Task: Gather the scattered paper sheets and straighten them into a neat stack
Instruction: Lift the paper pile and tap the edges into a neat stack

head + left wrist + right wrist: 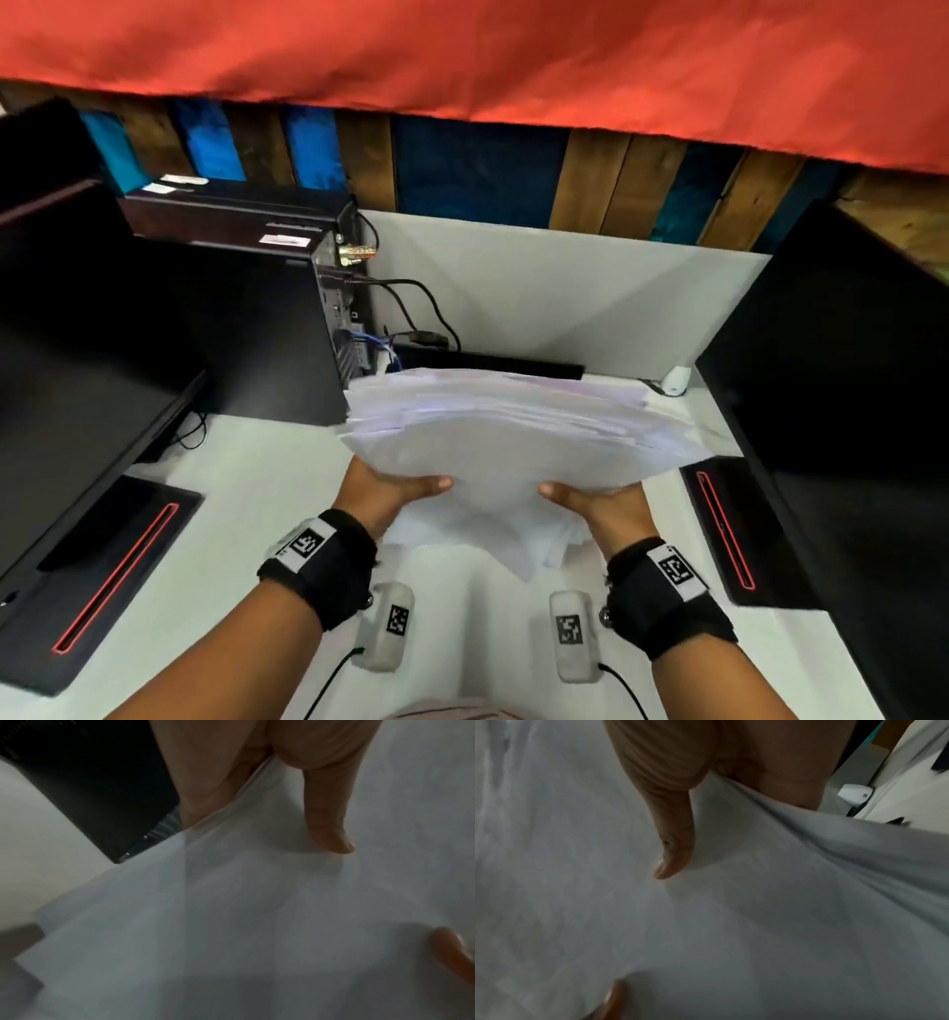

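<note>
1. Centre frame, head view: the left hand and the right hand each clamp the near edge of a loose bundle of paper sheets, thumbs on top and fingers underneath, held above the white desk.
2. The sheets fan unevenly, corners jutting at lower centre and along the far edge; with the grip only on the near side, a loose outer sheet could slide out when the bundle is tilted.
3. The wrist views show the paper bowing beneath each thumb; a harder squeeze would likely crease it.
4. Left of centre, the computer tower and its cables sit just beside the bundle's far left corner; a forward push could snag sheets there.
5. A monitor at the right edge and a second monitor at the left hem in the sides.
6. The bare desk at lower centre, between the forearms, looks like the best room for tapping edges square.
</note>
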Demonstrator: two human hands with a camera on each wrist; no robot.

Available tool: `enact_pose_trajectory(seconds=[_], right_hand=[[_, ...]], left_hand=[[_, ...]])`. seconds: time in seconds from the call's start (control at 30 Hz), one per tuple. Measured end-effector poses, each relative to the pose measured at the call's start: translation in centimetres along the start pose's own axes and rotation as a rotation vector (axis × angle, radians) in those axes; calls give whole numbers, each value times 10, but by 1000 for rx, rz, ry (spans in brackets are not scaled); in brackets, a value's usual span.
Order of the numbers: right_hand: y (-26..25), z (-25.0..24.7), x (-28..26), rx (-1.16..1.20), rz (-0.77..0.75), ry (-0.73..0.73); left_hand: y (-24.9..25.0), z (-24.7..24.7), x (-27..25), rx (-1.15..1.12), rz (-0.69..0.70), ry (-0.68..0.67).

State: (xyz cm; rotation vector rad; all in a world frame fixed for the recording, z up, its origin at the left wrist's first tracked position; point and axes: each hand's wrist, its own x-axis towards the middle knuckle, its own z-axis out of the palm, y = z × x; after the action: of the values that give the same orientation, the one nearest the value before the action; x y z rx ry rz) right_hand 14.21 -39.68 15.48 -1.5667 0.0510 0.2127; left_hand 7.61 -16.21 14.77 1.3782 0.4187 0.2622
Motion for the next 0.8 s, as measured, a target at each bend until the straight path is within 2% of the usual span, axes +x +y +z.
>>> enact_pose_trajectory(seconds=[0.13, 0.33, 0.43, 0.57, 0.67, 0.8], right_hand=[[-14, 8, 0, 91, -107, 11], [-21, 16, -3, 86, -199, -9], [-16, 13, -3, 40, -183, -4], [3, 6, 8, -37, -56, -20], [-1, 8, 8, 31, -51, 33], [-25, 15, 2, 143, -204, 19]], left_hand=[[4, 13, 2, -60, 53, 57], [20, 16, 3, -60, 170, 94], [20, 12, 7, -29, 106, 61], [5, 7, 12, -23, -26, -7], [4, 11, 12, -58, 32, 27], [21, 11, 16, -101, 113, 26]])
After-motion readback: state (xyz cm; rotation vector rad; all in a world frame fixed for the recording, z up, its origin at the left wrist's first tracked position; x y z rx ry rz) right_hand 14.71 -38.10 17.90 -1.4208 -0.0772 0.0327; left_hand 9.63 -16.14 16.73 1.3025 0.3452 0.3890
